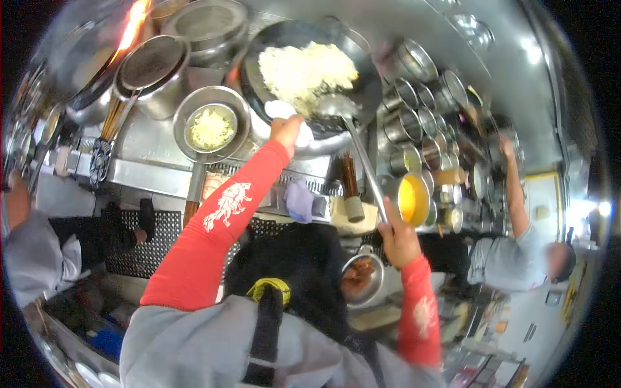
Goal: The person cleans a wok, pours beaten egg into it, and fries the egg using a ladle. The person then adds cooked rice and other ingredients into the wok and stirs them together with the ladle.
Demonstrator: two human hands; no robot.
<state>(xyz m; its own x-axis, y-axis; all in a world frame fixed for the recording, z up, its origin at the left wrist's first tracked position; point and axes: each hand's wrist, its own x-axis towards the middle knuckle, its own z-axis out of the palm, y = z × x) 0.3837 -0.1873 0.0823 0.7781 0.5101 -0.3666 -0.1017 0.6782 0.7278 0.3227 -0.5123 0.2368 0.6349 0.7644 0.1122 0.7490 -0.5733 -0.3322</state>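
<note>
My left hand (286, 132) is closed on a white cloth (304, 136) at the near rim of a large black wok (259, 77). Pale yellow-white chopped food (304, 68) lies heaped in the wok. My right hand (399, 240) grips the long handle of a metal ladle (367, 158). The ladle's bowl rests in the wok at the near edge of the food. Left of my left hand, a bowl of pale shredded food (210, 129) sits inside a wider metal pan (183, 119).
A flame (134, 22) rises at the far left beside lidded pots (152, 61). Several metal containers (404, 123) and a pot of orange-yellow liquid (414, 199) stand at right. A metal bowl of brown food (362, 278) is below. Co-workers (511, 258) stand at both sides.
</note>
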